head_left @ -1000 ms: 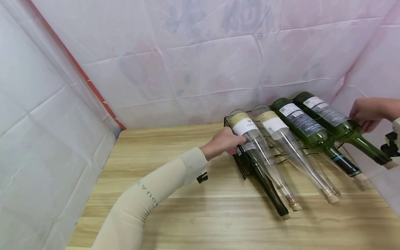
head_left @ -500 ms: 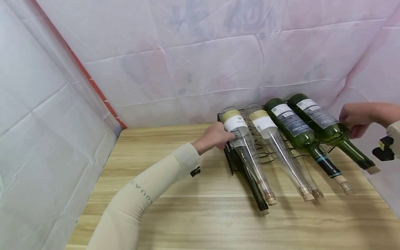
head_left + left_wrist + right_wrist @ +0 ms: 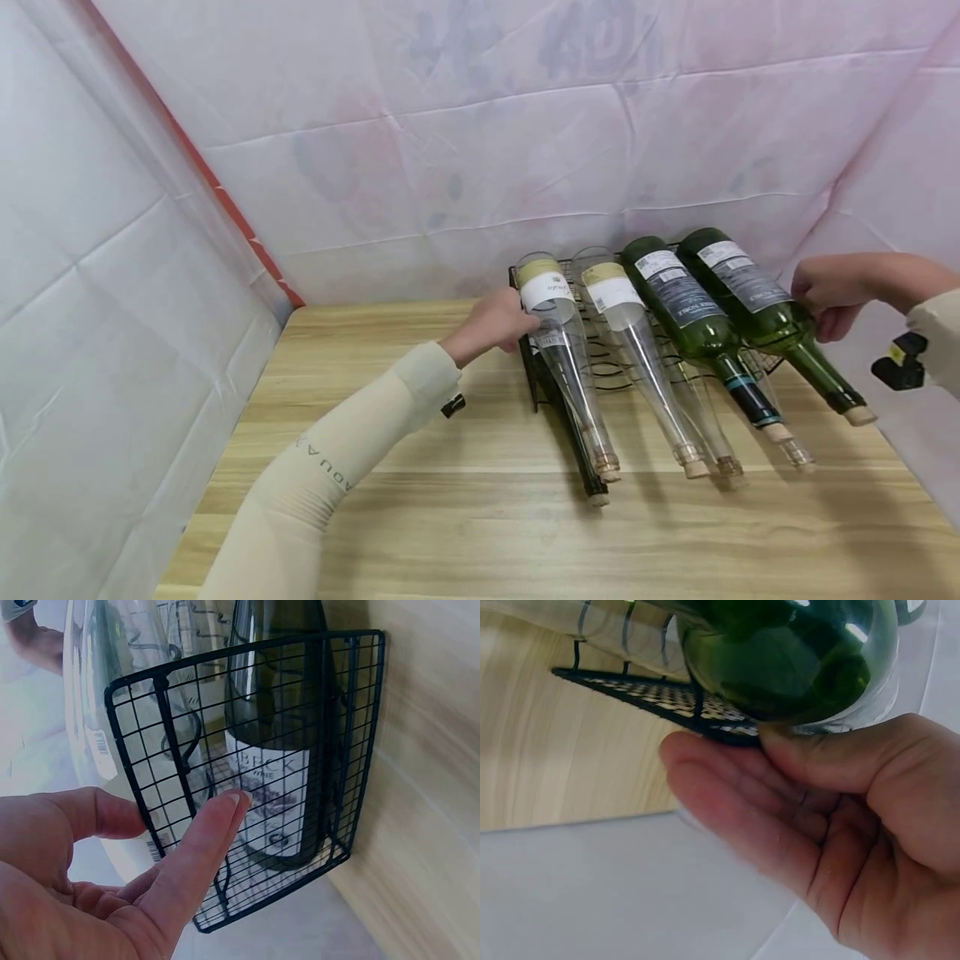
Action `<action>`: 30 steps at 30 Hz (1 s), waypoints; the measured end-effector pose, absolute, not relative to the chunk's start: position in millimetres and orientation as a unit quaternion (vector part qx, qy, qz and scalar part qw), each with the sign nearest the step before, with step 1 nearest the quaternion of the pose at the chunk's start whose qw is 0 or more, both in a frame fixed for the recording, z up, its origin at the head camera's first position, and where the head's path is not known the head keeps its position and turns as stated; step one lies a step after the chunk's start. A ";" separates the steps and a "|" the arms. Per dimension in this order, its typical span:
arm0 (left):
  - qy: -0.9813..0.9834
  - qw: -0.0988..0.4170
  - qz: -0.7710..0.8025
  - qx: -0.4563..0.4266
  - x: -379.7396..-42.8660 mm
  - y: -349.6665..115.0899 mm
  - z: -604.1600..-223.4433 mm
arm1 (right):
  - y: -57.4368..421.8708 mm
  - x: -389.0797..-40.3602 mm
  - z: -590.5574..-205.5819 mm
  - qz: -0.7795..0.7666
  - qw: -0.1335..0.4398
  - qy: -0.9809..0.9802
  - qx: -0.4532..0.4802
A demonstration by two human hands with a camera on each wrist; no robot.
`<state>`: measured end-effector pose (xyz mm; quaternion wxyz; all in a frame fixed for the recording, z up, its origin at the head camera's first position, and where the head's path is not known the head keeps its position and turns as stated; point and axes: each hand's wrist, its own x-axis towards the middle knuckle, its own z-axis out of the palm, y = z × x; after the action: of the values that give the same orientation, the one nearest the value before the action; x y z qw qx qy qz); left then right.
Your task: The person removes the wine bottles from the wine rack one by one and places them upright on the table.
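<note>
A black wire wine rack (image 3: pixel 176 735) sits right of centre in the head view, against the back wall. The left hand (image 3: pixel 491 325) pinches its left end, thumb on the inner side and index finger along the outside of the mesh panel. The right hand (image 3: pixel 832 292) pinches the opposite end, thumb above the wire edge and fingers below.

Four corked bottles lie side by side on the upper tier, necks slanting to the lower right: a left clear bottle (image 3: pixel 566 358), a second clear bottle (image 3: pixel 632 329), a third, green bottle (image 3: pixel 693 321) and a rightmost green bottle (image 3: pixel 757 296). Beneath them show a dark green bottle (image 3: pixel 577 450) with a white label, a lower clear bottle (image 3: pixel 708 425) and another clear neck (image 3: pixel 797 454).

A wood-grain tabletop (image 3: pixel 420 517) fills the lower frame; white sheeting (image 3: pixel 450 167) covers the walls, with a red strip (image 3: pixel 234 215) at upper left.
</note>
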<state>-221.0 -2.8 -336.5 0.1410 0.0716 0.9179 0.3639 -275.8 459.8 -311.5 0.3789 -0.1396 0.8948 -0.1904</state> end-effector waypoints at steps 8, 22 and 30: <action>0.924 0.124 0.357 0.055 -228.4 -19.7 -335.3 | 428.0 -273.2 -302.2 -0.173 0.400 0.887 -0.151; 0.925 0.141 0.351 0.036 -235.3 -44.7 -334.3 | 407.9 -274.0 -305.0 -0.177 0.405 0.884 -0.153; 0.925 0.132 0.354 0.037 -237.8 -56.6 -336.9 | 400.5 -271.7 -305.3 -0.201 0.419 0.874 -0.141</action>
<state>-237.8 -56.6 -336.9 0.1319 0.0368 0.9251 0.3542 -271.7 400.5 -305.3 0.4190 -0.1408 0.8743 -0.2005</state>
